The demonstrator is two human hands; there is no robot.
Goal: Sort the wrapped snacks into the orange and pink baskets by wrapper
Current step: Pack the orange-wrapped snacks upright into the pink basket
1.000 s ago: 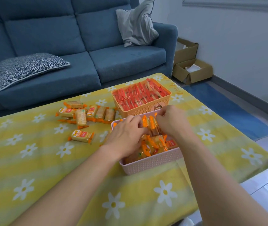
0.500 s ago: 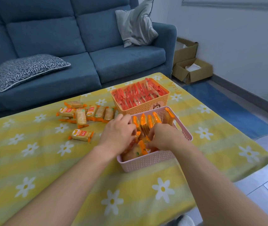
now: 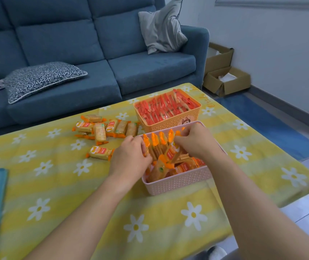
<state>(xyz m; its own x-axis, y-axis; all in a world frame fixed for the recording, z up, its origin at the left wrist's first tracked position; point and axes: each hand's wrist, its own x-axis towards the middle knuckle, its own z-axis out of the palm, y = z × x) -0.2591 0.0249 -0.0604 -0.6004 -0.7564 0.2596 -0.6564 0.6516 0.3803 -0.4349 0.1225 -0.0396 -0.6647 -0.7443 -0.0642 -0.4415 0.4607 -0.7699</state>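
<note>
Tablecloth (image 3: 59, 186) with daisies, pink basket (image 3: 176, 182), blue sofa (image 3: 59, 38)

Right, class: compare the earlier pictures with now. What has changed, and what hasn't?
The right hand drew back towards the person, then returned to the pink basket's far end, gripping the upright snacks. The left hand kept holding the row's left end. The orange basket and loose snacks stayed put.

Behind the yellow daisy tablecloth (image 3: 56, 184) stands a blue sofa (image 3: 149, 68), with cardboard boxes (image 3: 227, 81) beside its arm.
</note>
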